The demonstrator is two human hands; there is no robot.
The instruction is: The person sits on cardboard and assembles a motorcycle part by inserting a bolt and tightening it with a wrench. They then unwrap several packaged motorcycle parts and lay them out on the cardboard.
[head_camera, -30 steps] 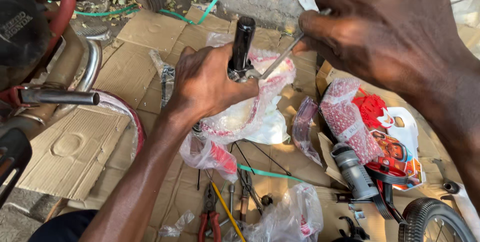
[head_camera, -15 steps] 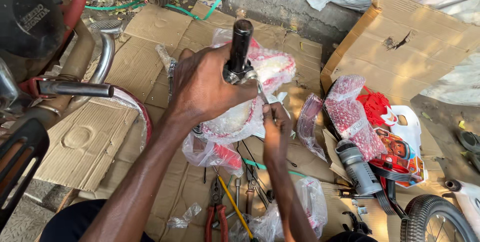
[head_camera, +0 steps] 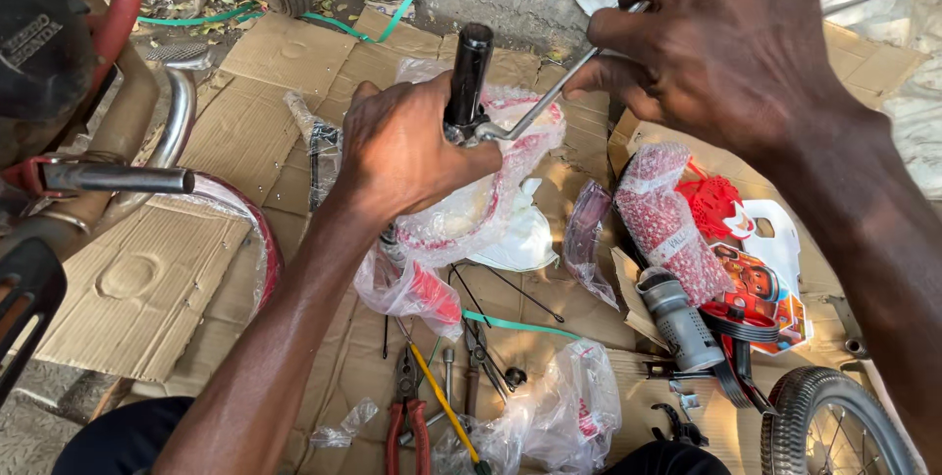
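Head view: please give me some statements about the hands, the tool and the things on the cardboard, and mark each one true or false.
1. The left hand grips a black handlebar grip that stands upright. True.
2. The right hand holds a hammer. False: it holds a thin metal wrench whose lower end meets the part just below the black grip.
3. Red-handled pliers lie on the cardboard below the left forearm. True.
4. A small wheel with a black tyre is in the top left corner. False: it is at the bottom right.
5. The two hands are empty. False: each one holds something.
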